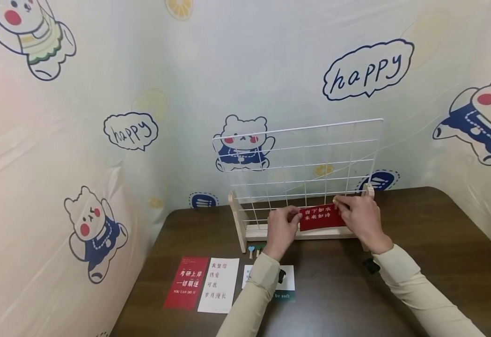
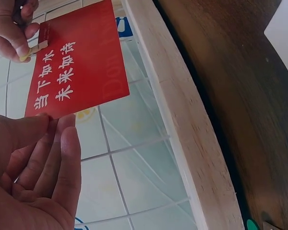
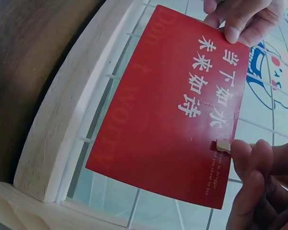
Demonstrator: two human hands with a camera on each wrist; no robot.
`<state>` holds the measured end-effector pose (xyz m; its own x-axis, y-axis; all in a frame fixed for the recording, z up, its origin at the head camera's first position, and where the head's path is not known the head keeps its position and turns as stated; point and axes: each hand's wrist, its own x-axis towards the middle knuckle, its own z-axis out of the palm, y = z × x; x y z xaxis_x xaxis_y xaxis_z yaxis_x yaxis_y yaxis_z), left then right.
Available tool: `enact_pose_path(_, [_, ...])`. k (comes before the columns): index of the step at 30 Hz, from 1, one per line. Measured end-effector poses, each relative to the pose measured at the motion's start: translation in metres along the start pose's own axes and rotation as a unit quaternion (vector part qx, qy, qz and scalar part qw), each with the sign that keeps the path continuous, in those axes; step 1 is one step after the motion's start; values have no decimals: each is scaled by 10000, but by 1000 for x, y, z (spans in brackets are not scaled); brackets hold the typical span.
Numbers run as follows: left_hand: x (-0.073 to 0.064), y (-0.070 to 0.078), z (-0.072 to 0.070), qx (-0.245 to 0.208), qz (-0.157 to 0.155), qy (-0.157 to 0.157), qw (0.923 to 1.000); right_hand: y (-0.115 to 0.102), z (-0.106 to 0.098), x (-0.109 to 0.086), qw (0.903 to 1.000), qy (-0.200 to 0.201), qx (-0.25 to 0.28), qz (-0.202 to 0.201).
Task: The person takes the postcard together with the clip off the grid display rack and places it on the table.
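A red card (image 1: 322, 221) with white Chinese characters is held in front of a white wire grid (image 1: 297, 129) on a wooden stand. My left hand (image 1: 282, 230) pinches the card's upper left corner between thumb and fingers. Near the other end of the card's top edge, my right hand (image 1: 362, 221) pinches a small wooden clothespin (image 3: 223, 145). The clothespin's jaws overlap the card's top edge, and a yellow bit shows at its other end in the left wrist view. The stand's pale wooden base (image 3: 62, 110) runs below the card.
On the brown table (image 1: 321, 299) to the left lie a red card with white print (image 1: 186, 283) and a white card (image 1: 217, 285). A white and green card (image 1: 287, 283) is partly under my left forearm. Small clothespins (image 1: 251, 251) lie near the stand's left foot.
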<state>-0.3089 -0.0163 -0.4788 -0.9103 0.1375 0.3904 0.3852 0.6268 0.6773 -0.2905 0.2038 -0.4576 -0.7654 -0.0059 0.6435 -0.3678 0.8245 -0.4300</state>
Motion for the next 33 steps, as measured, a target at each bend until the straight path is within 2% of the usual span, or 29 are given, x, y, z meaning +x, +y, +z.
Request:
enact_pose_path(8, [-12,-5,-3,-63,-245,-20,9997,-3,3,-8,9990,372,197,-124])
enact_pose_path(13, [-16,-1,-10,-150,-123,-93,9998,-6,2,-7,9977,579,297,-182])
enact_pose_path(16, [-17,2,-16,-174,-77,-143,9997,-9,0,-5,9973,605,376,-172])
enact_pose_path(23, [-24,10,-25,-251,-206,-399,9987,-16,-7,-2,9967,581,565,-88])
enact_pose_path(33, [-39,8,-28,-308,-285,-727,9965,-22,-8,-5,9972,394,617,124])
